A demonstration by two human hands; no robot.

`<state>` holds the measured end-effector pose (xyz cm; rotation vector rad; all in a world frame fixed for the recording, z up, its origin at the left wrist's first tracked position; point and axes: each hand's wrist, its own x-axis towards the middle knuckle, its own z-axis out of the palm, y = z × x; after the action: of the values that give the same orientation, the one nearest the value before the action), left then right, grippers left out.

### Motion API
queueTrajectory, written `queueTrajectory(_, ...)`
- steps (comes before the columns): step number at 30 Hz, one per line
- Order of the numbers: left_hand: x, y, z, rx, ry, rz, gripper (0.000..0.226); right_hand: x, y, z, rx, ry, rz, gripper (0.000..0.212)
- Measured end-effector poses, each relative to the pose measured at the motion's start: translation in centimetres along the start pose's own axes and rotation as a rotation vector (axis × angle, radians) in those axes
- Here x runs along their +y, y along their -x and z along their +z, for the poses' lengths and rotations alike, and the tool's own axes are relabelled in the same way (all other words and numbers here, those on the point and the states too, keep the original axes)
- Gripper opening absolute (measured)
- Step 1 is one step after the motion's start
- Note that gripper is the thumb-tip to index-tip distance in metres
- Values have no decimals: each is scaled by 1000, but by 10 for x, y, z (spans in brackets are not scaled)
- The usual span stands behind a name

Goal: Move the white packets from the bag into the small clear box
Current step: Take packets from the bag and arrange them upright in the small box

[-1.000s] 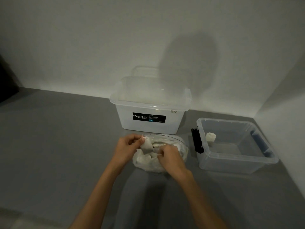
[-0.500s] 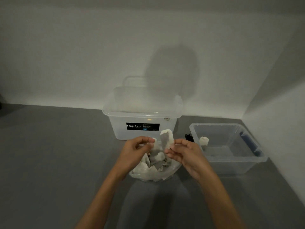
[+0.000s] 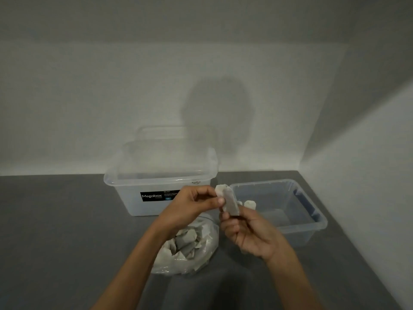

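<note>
Packet (image 3: 229,201) one between two hands (image 3: 190,206) (image 3: 248,233)

- The left grip (image 3: 191,205) is raised, fingers curled, with thumb and forefinger pinching the upper end of a white packet (image 3: 229,201).
- The right grip (image 3: 248,231) sits just below, palm turned up, pinching the packet's lower end.
- The left forearm (image 3: 138,265) and right forearm (image 3: 290,276), both bare, rise from the lower edge and converge.

Only the person's two slim arms showed, the left forearm (image 3: 138,265) and right forearm (image 3: 288,278) bare to the near edge, the left hand (image 3: 190,206) and right hand (image 3: 248,231) bare too, nails short.
</note>
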<state>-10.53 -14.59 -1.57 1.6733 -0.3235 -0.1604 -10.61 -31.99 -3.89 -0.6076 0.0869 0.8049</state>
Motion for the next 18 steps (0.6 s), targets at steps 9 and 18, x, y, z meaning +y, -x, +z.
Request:
queueTrajectory(9, 11, -54, 38, 28, -66, -48, 14, -78, 35, -15, 595, 932, -468, 12)
queueTrajectory(18, 2, -102, 84, 20, -173, -28, 16, -147, 44, -25, 498, 1670, -687, 6)
